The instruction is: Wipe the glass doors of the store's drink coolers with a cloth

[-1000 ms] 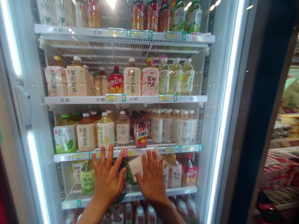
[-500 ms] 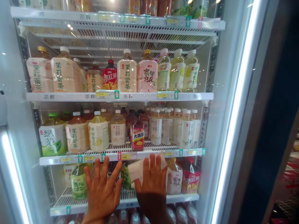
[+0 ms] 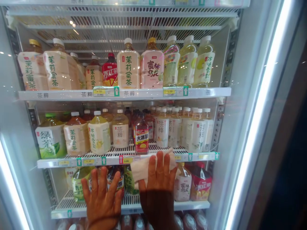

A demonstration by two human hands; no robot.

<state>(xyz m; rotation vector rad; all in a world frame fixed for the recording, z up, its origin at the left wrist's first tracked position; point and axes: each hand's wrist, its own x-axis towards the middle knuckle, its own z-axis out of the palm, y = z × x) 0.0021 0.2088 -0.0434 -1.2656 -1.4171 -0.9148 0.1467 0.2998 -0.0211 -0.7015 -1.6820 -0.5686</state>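
My right hand (image 3: 157,188) lies against a pale folded cloth (image 3: 141,169), fingers stretched upward, and holds it flat against what looks like the glass door of a drinks cooler. The cloth's upper edge overlaps the price rail (image 3: 105,160) of a shelf behind. To its left, my left hand (image 3: 102,198) is spread open with its palm toward the glass, holding nothing; whether it touches the glass I cannot tell. Behind my left hand stands a green-labelled tea bottle (image 3: 79,185). A peach-labelled bottle (image 3: 183,185) shows to the right of my right hand.
Bottled teas line several wire shelves, among them a small red-labelled bottle (image 3: 141,137) on the middle shelf and a pink-labelled bottle (image 3: 152,68) above. A bright light strip (image 3: 259,105) runs down the cooler's right side, another (image 3: 11,188) down the left. Small reflections dot the glass.
My view has come closer and the upper shelf has partly left the frame. The cloth under my right hand has risen slightly over the price rail. My left hand sits a little lower and farther left.
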